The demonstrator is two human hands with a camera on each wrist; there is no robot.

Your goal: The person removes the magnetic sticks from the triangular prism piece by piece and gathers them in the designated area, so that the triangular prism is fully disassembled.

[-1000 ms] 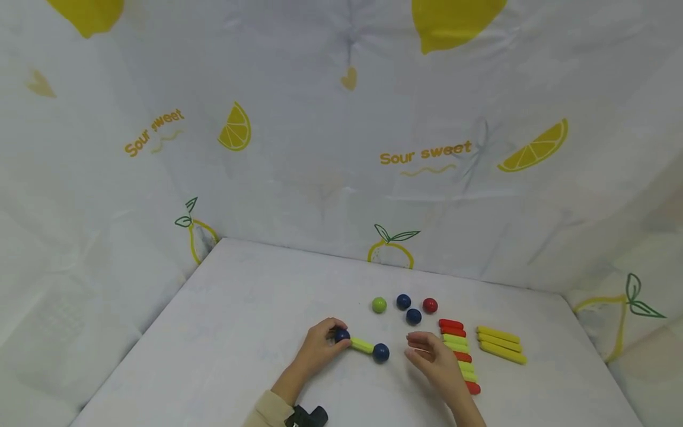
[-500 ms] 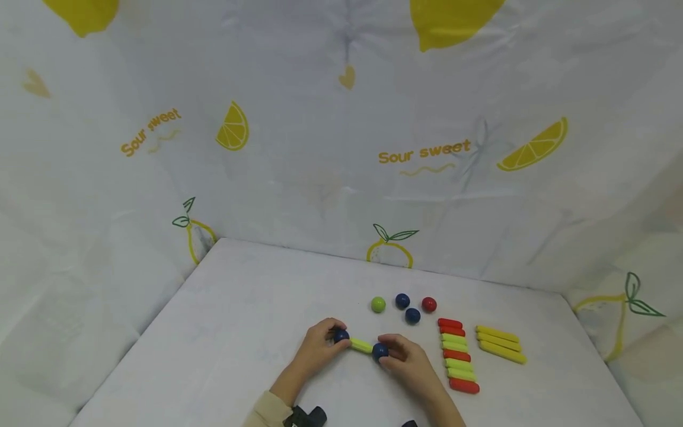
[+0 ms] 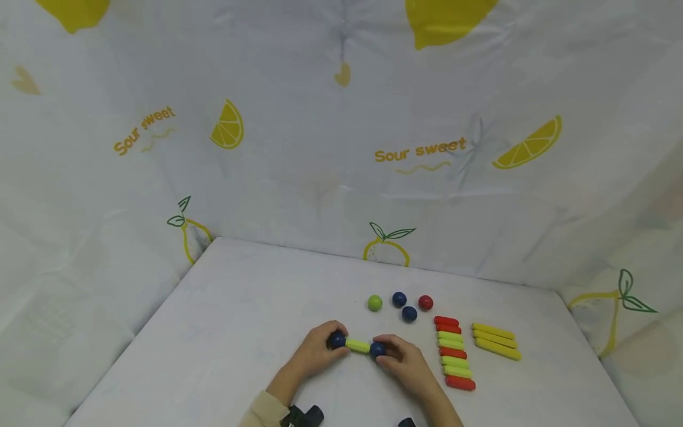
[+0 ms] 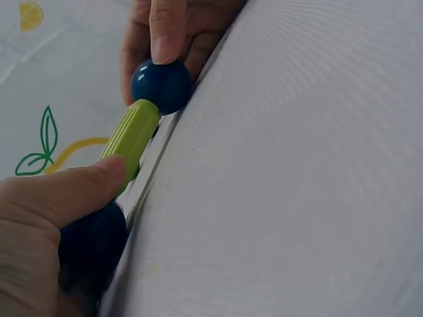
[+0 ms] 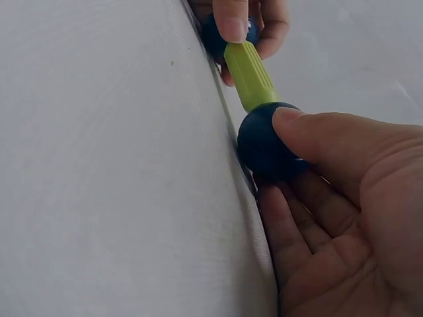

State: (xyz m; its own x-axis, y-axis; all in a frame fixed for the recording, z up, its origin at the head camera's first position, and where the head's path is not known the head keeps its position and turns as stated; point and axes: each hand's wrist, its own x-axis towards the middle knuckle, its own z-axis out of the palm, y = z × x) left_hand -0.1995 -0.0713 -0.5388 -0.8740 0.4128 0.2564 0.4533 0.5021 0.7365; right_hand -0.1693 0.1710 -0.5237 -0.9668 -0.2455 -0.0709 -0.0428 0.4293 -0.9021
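Observation:
A light green ridged rod (image 3: 357, 346) joins two dark blue balls, one at each end, low over the white table. My left hand (image 3: 318, 351) grips the left ball (image 3: 337, 340), its thumb reaching onto the rod in the left wrist view. Around the right ball (image 3: 377, 349) curl the thumb and fingers of my right hand (image 3: 407, 363). In the right wrist view the thumb presses the near side of that blue ball (image 5: 269, 142), with fingers beneath it. The ball under my left hand is partly hidden by the fingers.
Behind the hands lie a green ball (image 3: 375, 303), two blue balls (image 3: 409, 314) and a red ball (image 3: 425, 302). To the right, a column of short red and light green rods (image 3: 452, 352) lies beside several longer yellow rods (image 3: 495, 342). A lemon-print curtain (image 3: 299, 148) borders the table.
My right hand has come left from beside the short rods and taken hold of the right blue ball. The left hand keeps its grip; the joined piece now lies slightly more level.

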